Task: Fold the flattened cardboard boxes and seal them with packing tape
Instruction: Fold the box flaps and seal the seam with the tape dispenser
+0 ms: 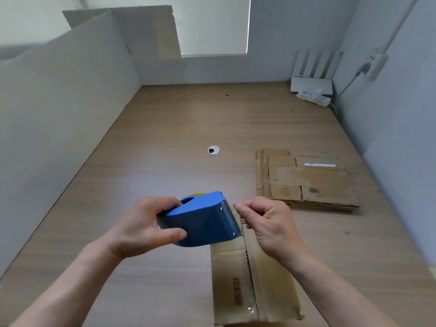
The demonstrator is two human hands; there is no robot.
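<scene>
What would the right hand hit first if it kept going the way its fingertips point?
Probably the cutter end of the blue tape dispenser, which the left hand grips; the right hand points its fingertips at it, nearly touching.

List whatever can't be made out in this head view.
Tape roll: hidden inside the blue dispenser that the left hand grips; only a yellow sliver shows.
Tape end: clear film; whether the right hand pinches it cannot be told.
Box: near end cut off by the bottom edge, far end behind dispenser and hands.
Flattened stack: label print too small.
</scene>
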